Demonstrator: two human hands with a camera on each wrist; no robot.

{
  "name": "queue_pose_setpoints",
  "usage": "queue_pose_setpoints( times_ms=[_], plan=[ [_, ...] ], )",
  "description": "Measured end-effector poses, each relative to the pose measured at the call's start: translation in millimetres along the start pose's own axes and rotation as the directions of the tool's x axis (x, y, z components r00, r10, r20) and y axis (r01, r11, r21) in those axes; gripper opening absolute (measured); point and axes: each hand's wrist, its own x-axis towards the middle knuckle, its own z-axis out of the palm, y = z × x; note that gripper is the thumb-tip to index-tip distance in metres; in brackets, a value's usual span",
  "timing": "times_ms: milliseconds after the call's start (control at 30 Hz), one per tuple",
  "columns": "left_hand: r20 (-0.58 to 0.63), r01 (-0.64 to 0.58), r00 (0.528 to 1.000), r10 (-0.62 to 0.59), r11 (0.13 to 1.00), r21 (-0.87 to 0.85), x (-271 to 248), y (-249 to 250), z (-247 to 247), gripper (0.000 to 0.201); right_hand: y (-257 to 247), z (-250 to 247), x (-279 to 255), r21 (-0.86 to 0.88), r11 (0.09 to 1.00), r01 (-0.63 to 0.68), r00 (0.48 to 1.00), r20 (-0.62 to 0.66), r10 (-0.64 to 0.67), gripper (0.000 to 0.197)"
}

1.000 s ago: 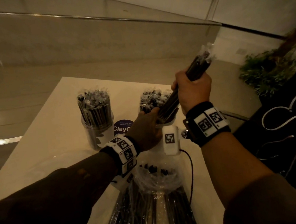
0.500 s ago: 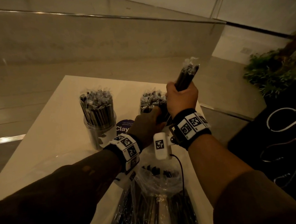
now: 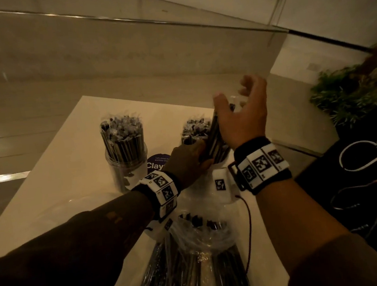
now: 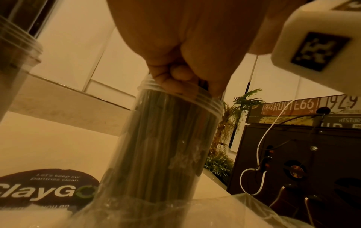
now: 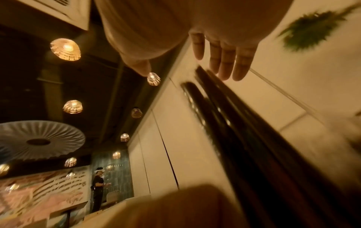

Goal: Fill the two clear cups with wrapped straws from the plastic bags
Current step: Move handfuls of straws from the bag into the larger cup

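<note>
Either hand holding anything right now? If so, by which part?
Left hand grips the right cup at its rim, fingers curled over the top. Right hand is open, fingers straight beside the straw bundle, holding nothing.

Left forearm, in a dark sleeve, reaches forward from the near left corner of the bench toward its right edge; a marker band circles the wrist. Left hand (image 3: 188, 163) is seen back upward, fingers (image 4: 175, 77) curled downward in a closed grasp. Right forearm rises from the near right, wrist banded likewise and carrying a small white block. Right hand (image 3: 242, 117) stands raised above the left, palm turned away, thumb apart, fingers (image 5: 224, 61) straight and held side by side.
</note>
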Motion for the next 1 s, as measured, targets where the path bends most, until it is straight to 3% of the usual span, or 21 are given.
queue_pose_setpoints(
  times_ms=[67, 133, 200, 267, 333, 400, 467, 533, 633, 700, 733, 767, 833, 900, 933, 967, 1000],
  plan=[
    [-0.032, -0.007, 0.999, 0.008, 1.0, 0.012, 0, -1, 3, 0.034, -1, 1, 16, -0.173, 0.975, 0.137, 0.982, 0.15, -0.111, 0.044],
    [-0.062, -0.023, 0.998, 0.021, 0.999, -0.031, -2, -1, 4, 0.035, 8, 9, 18, -0.375, 0.9, 0.221, 0.927, 0.368, -0.074, 0.035],
    [-0.101, -0.071, 0.993, 0.061, 0.993, -0.099, -5, 0, 4, 0.033, 29, 20, 4, -0.463, 0.851, 0.247, 0.872, 0.489, 0.013, 0.038],
    [-0.122, -0.082, 0.99, 0.07, 0.992, -0.097, -10, -1, 7, 0.026, 50, 29, -15, -0.509, 0.826, 0.244, 0.845, 0.53, 0.077, 0.041],
    [-0.145, -0.049, 0.989, 0.039, 0.996, -0.068, -13, -4, 11, 0.022, 63, 33, -31, -0.536, 0.813, 0.227, 0.851, 0.516, 0.102, 0.047],
    [-0.172, -0.032, 0.985, 0.022, 0.998, -0.056, -14, -6, 13, 0.02, 61, 32, -34, -0.468, 0.865, 0.179, 0.899, 0.436, 0.049, 0.056],
    [-0.182, -0.032, 0.983, 0.02, 0.998, -0.061, -13, -7, 13, 0.017, 54, 32, -28, -0.406, 0.885, 0.226, 0.923, 0.381, -0.061, 0.062],
    [-0.18, -0.037, 0.983, 0.024, 0.997, -0.072, -13, -8, 12, 0.016, 52, 36, -23, -0.446, 0.824, 0.35, 0.862, 0.499, -0.096, 0.057],
    [-0.235, -0.049, 0.972, 0.019, 0.991, -0.122, -18, -10, 13, 0.016, 62, 40, -28, -0.551, 0.717, 0.427, 0.74, 0.669, 0.074, 0.054],
    [-0.272, -0.052, 0.962, 0.014, 0.99, -0.134, -24, -12, 11, 0.019, 67, 39, -32, -0.572, 0.691, 0.442, 0.725, 0.681, 0.1, 0.055],
    [-0.268, -0.047, 0.963, 0.007, 0.988, -0.145, -27, -13, 10, 0.019, 64, 37, -33, -0.547, 0.722, 0.423, 0.732, 0.676, 0.083, 0.056],
    [-0.242, -0.024, 0.97, -0.018, 0.986, -0.168, -32, -15, 8, 0.019, 59, 34, -35, -0.503, 0.777, 0.377, 0.759, 0.649, 0.052, 0.058],
    [-0.136, 0.091, 0.983, -0.122, 0.972, -0.216, -39, -20, 8, 0.022, 46, 23, -45, -0.363, 0.881, 0.304, 0.877, 0.468, -0.109, 0.054],
    [0.023, 0.306, 0.952, -0.307, 0.939, -0.155, -47, -26, 8, 0.025, 34, 12, -60, -0.25, 0.921, 0.3, 0.939, 0.247, -0.239, 0.028],
    [0.102, 0.415, 0.908, -0.406, 0.905, -0.093, -51, -30, 9, 0.03, 33, 7, -68, -0.227, 0.936, 0.27, 0.943, 0.261, -0.208, 0.017],
    [0.18, 0.519, 0.843, -0.507, 0.854, -0.028, -57, -34, 10, 0.041, 34, 4, -76, -0.228, 0.957, 0.181, 0.928, 0.362, -0.089, 0.022],
    [0.244, 0.6, 0.77, -0.589, 0.799, 0.034, -63, -39, 13, 0.058, 37, 3, -84, -0.32, 0.945, 0.072, 0.844, 0.525, 0.113, 0.031]
  ],
)
